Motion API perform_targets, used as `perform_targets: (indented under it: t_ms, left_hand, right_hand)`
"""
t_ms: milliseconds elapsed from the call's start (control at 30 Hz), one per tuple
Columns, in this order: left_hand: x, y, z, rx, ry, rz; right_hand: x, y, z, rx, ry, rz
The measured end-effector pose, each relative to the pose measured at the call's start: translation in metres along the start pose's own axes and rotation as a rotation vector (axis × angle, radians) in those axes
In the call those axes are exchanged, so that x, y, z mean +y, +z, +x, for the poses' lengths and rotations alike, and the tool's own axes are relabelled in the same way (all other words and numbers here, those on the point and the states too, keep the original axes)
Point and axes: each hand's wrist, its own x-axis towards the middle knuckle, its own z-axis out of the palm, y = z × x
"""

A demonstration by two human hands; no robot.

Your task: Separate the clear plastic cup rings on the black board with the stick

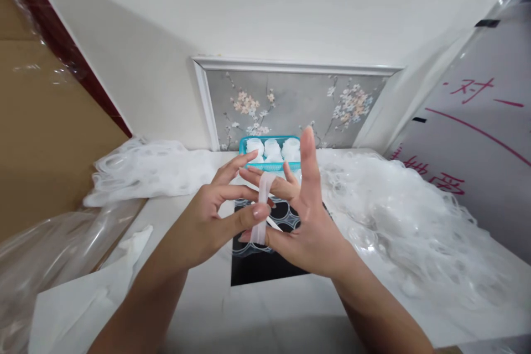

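Observation:
My right hand (309,221) is held up over the table with its fingers spread. A translucent white band (261,207) is wound around its fingers. My left hand (215,215) pinches that band between thumb and forefinger, right against the right hand. Below both hands lies a black mat (257,268) with white ring patterns. Behind the hands stands a teal basket (269,152) holding several white rolled bundles.
A big heap of loose clear rings (415,227) covers the table's right side. Another white heap (141,168) lies at the back left. Clear plastic sheeting (45,254) hangs at the left edge. A flower-painted panel (290,102) stands behind, and a white board with red writing (477,138) at right.

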Motion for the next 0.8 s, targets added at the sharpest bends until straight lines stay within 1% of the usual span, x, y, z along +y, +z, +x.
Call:
perform_targets:
  t_ms: [67,133,300,400,567,700,800]
  left_hand:
    - [0.0009,0.0041,-0.0013,0.052,-0.020,-0.013]
    - [0.0013,0.0078,-0.0022,0.109,-0.037,-0.026]
    - [0.0007,0.0119,-0.0018,0.222,-0.043,0.006]
    - [0.0011,0.0114,-0.0017,0.231,-0.020,0.000]
    - [0.0029,0.0088,-0.0020,0.201,0.003,-0.026]
    - [-0.0002,0.0061,-0.0013,0.185,0.050,-0.072]
    - [-0.0013,0.0050,-0.0011,0.188,0.097,-0.061]
  right_hand:
    - [0.0013,0.0025,-0.0002,-0.013,-0.063,-0.098]
    - [0.0021,0.0041,0.0009,-0.026,-0.106,-0.142]
    - [0.0023,0.0072,0.0038,-0.059,-0.103,-0.027]
    - [0.0028,0.0078,0.0044,-0.065,-0.087,0.005]
    - [0.0042,0.0066,0.0056,-0.098,-0.106,-0.026]
    - [0.0067,0.0084,0.0068,-0.063,-0.093,-0.009]
    - [0.0091,0.0092,0.0075,0.002,-0.016,0.066]
